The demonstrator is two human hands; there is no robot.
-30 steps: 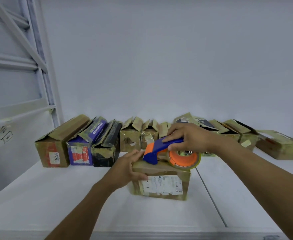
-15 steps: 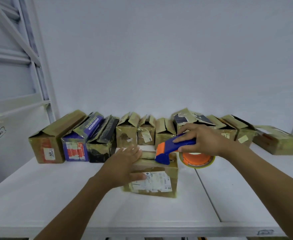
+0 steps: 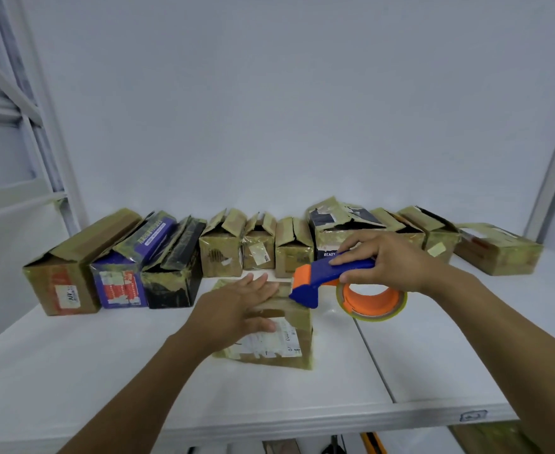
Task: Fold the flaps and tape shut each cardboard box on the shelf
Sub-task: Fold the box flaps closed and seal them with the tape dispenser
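At the left end of the back row, a big brown box (image 3: 69, 273) leans over, and I cannot tell if it is taped. Next to it, the small boxes (image 3: 220, 257) have flaps sticking up, so they need folding and taping. In front on the shelf (image 3: 105, 371), the left hand (image 3: 233, 309) lies flat, pressing down the top of the front box (image 3: 289, 342). The right hand (image 3: 384, 260) grips the tape gun (image 3: 328, 273) at that box's right edge. What is inside the boxes does not show.
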